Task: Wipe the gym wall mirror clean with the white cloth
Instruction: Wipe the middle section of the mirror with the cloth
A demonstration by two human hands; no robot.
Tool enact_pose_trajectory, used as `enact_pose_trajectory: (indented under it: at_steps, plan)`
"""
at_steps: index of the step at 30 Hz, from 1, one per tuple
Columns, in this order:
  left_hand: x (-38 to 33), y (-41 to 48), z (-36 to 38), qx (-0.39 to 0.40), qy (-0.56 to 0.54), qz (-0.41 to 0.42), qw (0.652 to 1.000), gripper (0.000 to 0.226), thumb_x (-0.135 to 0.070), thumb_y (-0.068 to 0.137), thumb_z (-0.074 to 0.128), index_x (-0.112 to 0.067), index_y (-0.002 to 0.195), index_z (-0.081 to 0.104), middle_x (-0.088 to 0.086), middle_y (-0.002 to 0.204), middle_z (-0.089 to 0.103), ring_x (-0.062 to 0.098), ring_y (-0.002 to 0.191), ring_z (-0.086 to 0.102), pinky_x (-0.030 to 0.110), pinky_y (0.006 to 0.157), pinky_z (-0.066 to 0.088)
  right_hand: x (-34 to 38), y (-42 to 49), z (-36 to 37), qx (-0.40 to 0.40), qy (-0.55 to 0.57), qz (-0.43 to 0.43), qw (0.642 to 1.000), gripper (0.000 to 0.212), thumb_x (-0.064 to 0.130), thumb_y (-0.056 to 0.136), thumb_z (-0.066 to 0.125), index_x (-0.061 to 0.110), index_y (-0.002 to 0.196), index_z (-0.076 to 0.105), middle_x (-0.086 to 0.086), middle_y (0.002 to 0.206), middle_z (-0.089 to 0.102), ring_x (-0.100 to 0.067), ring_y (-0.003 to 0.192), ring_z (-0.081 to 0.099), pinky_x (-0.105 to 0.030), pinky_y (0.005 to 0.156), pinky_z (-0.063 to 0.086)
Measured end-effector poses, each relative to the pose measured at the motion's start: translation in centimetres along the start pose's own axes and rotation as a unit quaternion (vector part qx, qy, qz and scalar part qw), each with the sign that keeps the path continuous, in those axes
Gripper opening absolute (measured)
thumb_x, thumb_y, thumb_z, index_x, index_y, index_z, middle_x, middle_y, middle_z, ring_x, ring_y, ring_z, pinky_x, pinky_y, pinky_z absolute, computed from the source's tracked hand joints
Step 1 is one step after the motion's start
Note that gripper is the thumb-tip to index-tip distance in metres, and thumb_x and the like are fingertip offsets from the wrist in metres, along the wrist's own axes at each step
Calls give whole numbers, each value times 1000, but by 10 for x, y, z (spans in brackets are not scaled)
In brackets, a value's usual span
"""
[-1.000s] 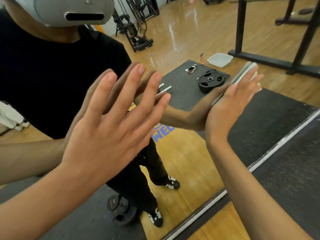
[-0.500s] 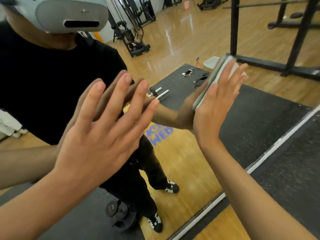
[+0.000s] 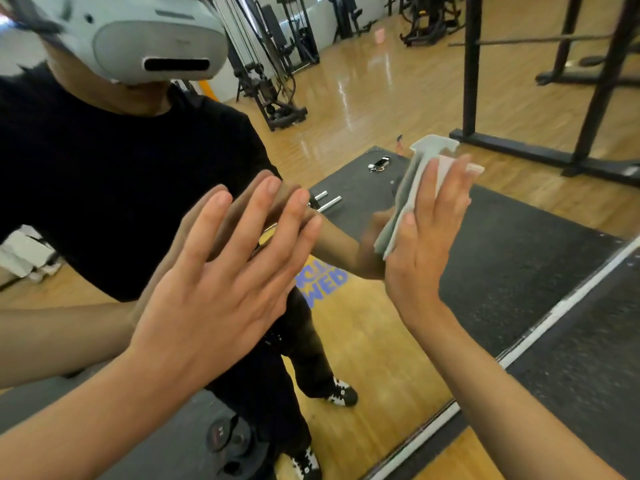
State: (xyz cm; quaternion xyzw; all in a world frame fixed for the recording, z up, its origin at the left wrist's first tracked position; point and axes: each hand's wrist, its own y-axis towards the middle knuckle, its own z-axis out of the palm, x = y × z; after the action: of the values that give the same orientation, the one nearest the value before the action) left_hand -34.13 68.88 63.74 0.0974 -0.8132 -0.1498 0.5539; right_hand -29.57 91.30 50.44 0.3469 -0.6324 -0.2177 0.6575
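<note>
Saw white cloth [image 3: 414,192] folded, pinned flat to mirror [image 3: 363,341] under right hand [image 3: 422,247], sticking out past fingertips and thumb side. Noted right hand open: fingers straight, close together, pointing up, forearm angled in from lower right. Noted left hand [image 3: 214,289] open too: fingers spread, tips meeting own reflection, holding nothing, well left of cloth. Logged lower edge [image 3: 519,351] of mirror running diagonally under right forearm; open glass above and right of right hand.
</note>
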Motion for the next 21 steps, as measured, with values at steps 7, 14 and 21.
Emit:
enact_pose_trajectory:
  at_steps: [7, 14, 21]
  plan:
    - [0, -5, -3, 11, 47, 28, 998, 68, -35, 110, 28, 8, 163, 20, 25, 174, 11, 43, 161, 1, 58, 130, -9, 86, -101, 24, 95, 5, -62, 994, 61, 35, 113, 24, 34, 168, -1, -8, 176, -9, -40, 161, -7, -60, 129, -1]
    - [0, -1, 1, 11, -7, 7, 1000, 66, -30, 110, 25, 6, 164, 16, 22, 175, 6, 42, 160, 7, 56, 130, -7, -12, -54, -3, 75, -57, -125, 988, 57, 40, 114, 18, 27, 169, 7, -11, 176, -8, -32, 162, -9, -55, 130, 0]
    - [-3, -2, -3, 1, 12, 23, 1000, 68, -34, 110, 30, 6, 163, 22, 26, 173, 13, 47, 158, 13, 60, 129, 1, 14, -14, 14, -58, 34, 205, 976, 58, 33, 113, 21, 17, 168, 11, -14, 176, -3, -33, 162, -8, -42, 131, -2]
